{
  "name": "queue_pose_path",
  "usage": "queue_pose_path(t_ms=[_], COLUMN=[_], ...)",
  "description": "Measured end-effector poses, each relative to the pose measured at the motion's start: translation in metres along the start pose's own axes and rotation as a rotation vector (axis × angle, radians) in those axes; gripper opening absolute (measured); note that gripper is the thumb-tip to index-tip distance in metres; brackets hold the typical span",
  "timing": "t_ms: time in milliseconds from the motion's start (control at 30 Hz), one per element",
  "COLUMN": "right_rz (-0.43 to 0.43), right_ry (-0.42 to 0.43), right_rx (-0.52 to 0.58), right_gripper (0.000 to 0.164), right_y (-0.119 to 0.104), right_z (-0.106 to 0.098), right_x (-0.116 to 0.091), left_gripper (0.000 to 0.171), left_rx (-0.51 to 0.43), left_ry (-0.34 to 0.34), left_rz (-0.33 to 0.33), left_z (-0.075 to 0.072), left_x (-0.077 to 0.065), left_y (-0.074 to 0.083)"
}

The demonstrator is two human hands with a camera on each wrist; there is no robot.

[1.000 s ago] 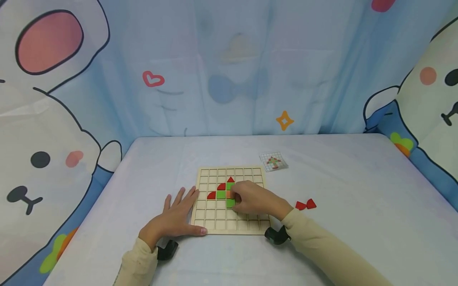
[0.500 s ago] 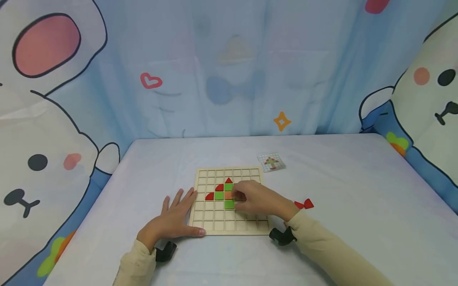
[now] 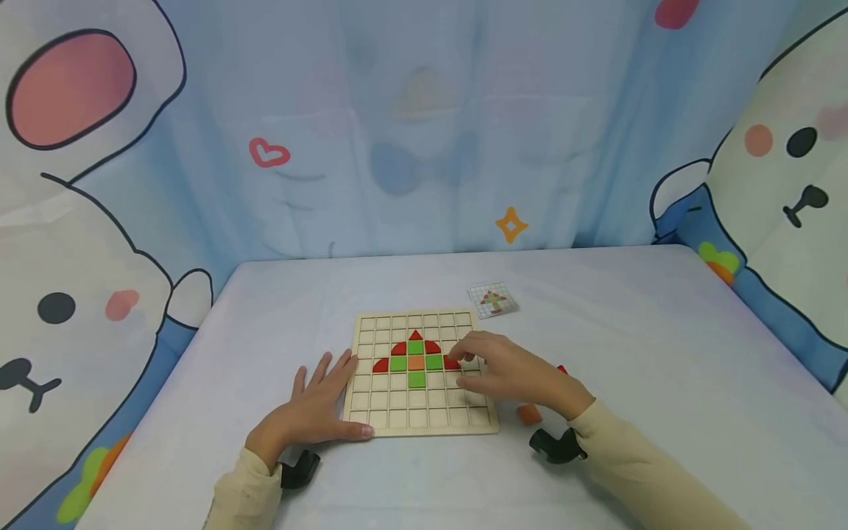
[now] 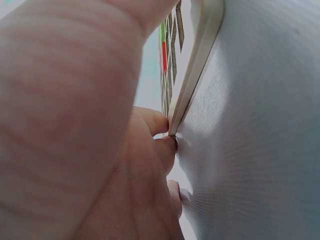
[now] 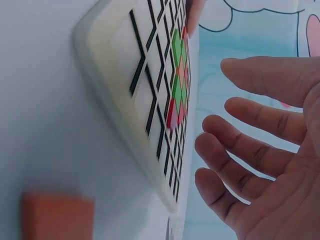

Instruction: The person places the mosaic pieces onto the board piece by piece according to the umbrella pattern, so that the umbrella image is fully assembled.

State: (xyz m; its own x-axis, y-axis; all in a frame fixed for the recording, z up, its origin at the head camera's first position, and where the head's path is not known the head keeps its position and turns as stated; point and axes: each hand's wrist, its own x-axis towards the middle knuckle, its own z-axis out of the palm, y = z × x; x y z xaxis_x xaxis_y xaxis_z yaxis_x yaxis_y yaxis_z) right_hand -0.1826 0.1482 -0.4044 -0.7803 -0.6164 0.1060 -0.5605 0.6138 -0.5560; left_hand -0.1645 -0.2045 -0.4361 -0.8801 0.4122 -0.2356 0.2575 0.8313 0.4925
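Observation:
A wooden grid board (image 3: 391,419) lies on the table with flat coloured pieces set in its cells. An orange square (image 3: 416,362) has green squares around it, among them one green square (image 3: 416,380) below. A red triangle (image 3: 415,336) tops the pattern, and red rounded pieces (image 3: 380,366) flank it on both sides. My left hand (image 3: 310,412) lies spread at the board's left edge, fingertips and thumb touching it. Above the board's right part hovers my right hand (image 3: 506,368), its fingers loosely bent with nothing between them, close to the rightmost red piece (image 3: 452,363).
Behind the board's far right corner lies a pattern card (image 3: 493,299) showing a similar figure. An orange piece (image 3: 529,414) rests on the table right of the board. A bit of red piece (image 3: 562,369) shows behind my right wrist. A curtain (image 3: 424,147) hangs behind the table.
My right hand has moved right from the pattern's middle, uncovering a green square and red pieces on that side. The loose orange piece has come into sight. My left hand stays at the board's edge.

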Motion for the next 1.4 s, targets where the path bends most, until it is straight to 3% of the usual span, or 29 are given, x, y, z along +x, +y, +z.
queue_pose_path(t_ms=[300, 800, 1100, 1400], right_rz=[0.007, 0.077, 0.098, 0.094], right_ry=[0.038, -0.002, -0.075, -0.083], right_rx=[-0.006, -0.031, -0.027, -0.060], right_gripper=[0.028, 0.032, 0.025, 0.020], right_y=[0.007, 0.018, 0.028, 0.030], right_z=[-0.013, -0.022, -0.017, -0.015], right_x=[-0.034, -0.078, -0.087, -0.083], left_gripper=[0.127, 0.128, 0.127, 0.128], left_rx=[-0.019, -0.027, -0.030, 0.000], left_ry=[-0.006, -0.015, -0.012, 0.001], left_rz=[0.014, 0.024, 0.025, 0.009], left_z=[-0.002, -0.001, -0.001, 0.000], left_x=[-0.001, 0.001, -0.002, 0.002], left_y=[0.000, -0.001, -0.001, -0.001])
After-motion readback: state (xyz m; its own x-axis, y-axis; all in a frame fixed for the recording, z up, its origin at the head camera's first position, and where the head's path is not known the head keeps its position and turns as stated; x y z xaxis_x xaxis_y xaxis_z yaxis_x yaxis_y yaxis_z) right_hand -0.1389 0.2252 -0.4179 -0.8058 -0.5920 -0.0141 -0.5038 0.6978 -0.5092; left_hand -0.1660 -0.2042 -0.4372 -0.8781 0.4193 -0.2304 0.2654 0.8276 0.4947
